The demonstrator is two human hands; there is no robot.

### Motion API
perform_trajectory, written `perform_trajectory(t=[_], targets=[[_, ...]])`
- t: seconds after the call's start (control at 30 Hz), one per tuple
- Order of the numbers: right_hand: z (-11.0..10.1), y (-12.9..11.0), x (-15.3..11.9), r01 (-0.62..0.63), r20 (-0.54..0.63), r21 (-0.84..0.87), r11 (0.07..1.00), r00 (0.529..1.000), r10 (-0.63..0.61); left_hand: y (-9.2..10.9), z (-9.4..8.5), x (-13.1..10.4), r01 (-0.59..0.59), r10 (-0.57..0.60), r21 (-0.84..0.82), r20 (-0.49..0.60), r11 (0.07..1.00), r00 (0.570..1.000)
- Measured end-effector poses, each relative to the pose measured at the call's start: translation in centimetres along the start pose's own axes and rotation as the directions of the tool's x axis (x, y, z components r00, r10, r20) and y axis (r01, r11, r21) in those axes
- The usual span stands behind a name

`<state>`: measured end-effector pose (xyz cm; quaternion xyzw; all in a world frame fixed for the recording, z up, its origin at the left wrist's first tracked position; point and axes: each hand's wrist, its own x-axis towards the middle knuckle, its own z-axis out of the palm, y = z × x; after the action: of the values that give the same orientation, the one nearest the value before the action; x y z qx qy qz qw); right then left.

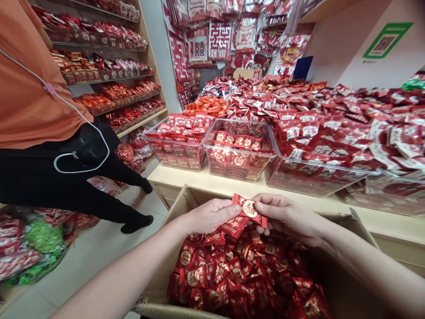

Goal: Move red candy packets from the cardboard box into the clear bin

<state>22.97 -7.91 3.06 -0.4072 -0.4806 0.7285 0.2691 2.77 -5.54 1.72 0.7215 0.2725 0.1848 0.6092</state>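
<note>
Over an opened cardboard box (175,206), both hands hold small red candy packets (249,207) printed with a round gold emblem. My left hand (212,213) pinches the left ends of the packets between thumb and fingers. Closed on the right end is my right hand (282,215), its thumb on top and fingertips curled beneath. At least one more red packet lies under the top one. Below the hands, many loose red and gold candies (229,270) fill the box; its right part is in shadow.
Behind the box, a pale counter (195,177) carries clear plastic bins, including one half-filled bin (241,170) of similar packets. More red packets (332,128) are heaped to the right. A person in an orange shirt (43,88) stands left, near stocked shelves (109,79). Bagged goods (43,239) lie on the floor.
</note>
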Motion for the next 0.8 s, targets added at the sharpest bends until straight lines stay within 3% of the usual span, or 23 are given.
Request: perform_trajectory(t=[0.17, 0.27, 0.4, 0.5, 0.67, 0.8], targets=[[0.3, -0.1, 0.1, 0.115, -0.085, -0.025, 0.993, 0.989, -0.117, 0.2, 0.1, -0.2, -0.023, 0.019, -0.101, -0.041, 0.995, 0.999], [0.4, -0.2, 0.0, 0.115, -0.093, -0.003, 0.993, 0.989, -0.114, 0.3, 0.2, -0.4, -0.013, 0.007, -0.101, -0.060, 0.995, 0.998], [0.6, -0.3, -0.1, 0.086, -0.115, -0.144, 0.986, 0.988, -0.103, 0.2, 0.1, -0.4, 0.062, -0.071, -0.145, -0.060, 0.987, 0.996], [0.8, -0.3, -0.1, 0.096, -0.134, -0.198, 0.975, 0.983, -0.124, 0.0, 0.1, -0.3, 0.058, -0.066, -0.154, -0.048, 0.986, 0.997], [1.2, -0.2, -0.3, 0.097, -0.171, -0.042, 0.994, 0.980, -0.102, 0.3, 0.2, -0.3, -0.003, -0.005, -0.092, -0.091, 0.996, 0.996], [1.3, 0.1, -0.3, 0.098, -0.129, 0.124, 0.987, 0.988, -0.082, 0.8, 0.1, -0.6, 0.045, -0.056, -0.120, -0.084, 0.992, 0.995]])
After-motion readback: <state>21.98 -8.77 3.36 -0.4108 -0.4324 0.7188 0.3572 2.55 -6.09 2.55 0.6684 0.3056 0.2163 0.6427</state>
